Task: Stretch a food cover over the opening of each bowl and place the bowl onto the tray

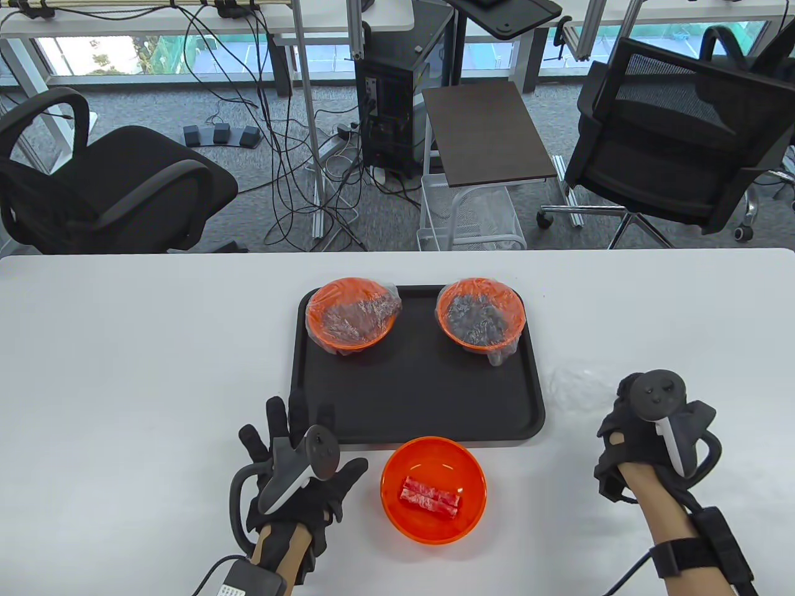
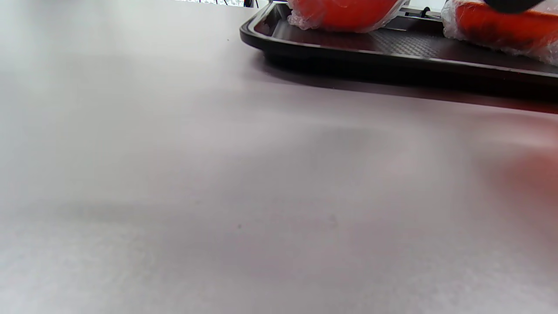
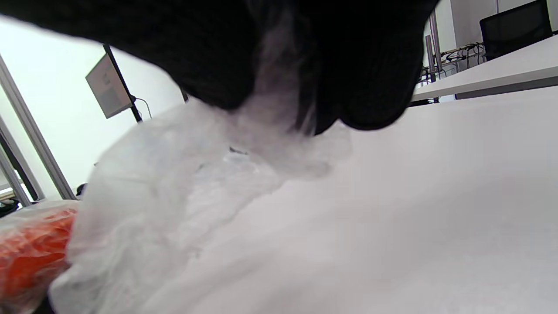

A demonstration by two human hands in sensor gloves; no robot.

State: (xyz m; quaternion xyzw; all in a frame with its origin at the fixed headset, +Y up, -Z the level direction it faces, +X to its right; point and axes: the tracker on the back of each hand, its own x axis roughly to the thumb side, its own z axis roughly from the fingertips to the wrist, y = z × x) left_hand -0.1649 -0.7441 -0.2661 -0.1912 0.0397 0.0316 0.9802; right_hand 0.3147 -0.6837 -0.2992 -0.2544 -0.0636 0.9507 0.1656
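Already two covered orange bowls, the left bowl (image 1: 352, 315) and the right bowl (image 1: 481, 319), sit at the far end of the black tray (image 1: 397, 428). The third bowl (image 1: 433, 489), holding red-and-white rolled pieces, stands uncovered on the white table (image 1: 124, 372), just in front of the tray's near edge. The right hand (image 1: 646, 434) pinches a clear plastic food cover (image 1: 574, 388) lying on the table right of the tray; the right wrist view shows the film gathered between its fingers (image 3: 218, 65). The left hand (image 1: 298, 472) rests flat beside the uncovered bowl, fingers spread, holding nothing. Picking up the last cover seems underway; next it needs carrying over and stretching around that bowl's rim, probably with both hands.
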